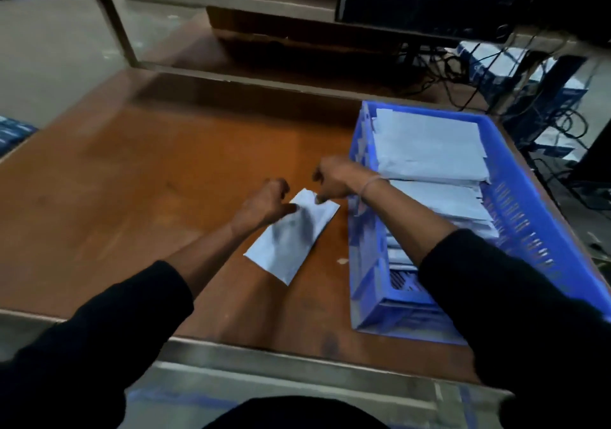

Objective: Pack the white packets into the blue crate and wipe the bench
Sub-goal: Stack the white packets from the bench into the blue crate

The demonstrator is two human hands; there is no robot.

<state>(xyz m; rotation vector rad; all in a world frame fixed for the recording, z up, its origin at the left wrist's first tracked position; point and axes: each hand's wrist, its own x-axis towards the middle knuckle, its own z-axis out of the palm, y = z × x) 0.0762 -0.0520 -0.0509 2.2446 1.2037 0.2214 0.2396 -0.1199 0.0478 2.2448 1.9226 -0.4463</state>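
The left hand (264, 202) rests on the far end of a flat white rectangular paper packet (292, 236), fingers curled and thumb pressed to its upper left edge. Motion blur keeps me from telling whether this is a true pinch or only contact. The right hand (332, 180) meets the same end from the other side, fingers bent, one fingertip touching the packet's far right corner; again the blur hides how firm the hold is. Both forearms come out of dark sleeves, and a thin band circles the right wrist.

The packet lies flat on the brown wooden counter (148, 177), just left of the blue plastic crate (535, 217) and not touching it. Its long axis runs diagonally, the far end pointing towards the crate's near-left wall and the near end angled away from the crate. The right hand is the nearer to the crate, its forearm crossing above the crate's left wall.

Inside the crate, stacks of white packets (429, 150) already fill the far and middle sections, lying flat. A small pale scrap (343, 261) sits on the counter between the loose packet and the crate.

This loose packet appears to be the last one outside the crate. Judging from its position, it needs lifting by its far end and carrying a short way rightwards over the crate's wall. No cloth is visible, so wiping seems not yet begun.
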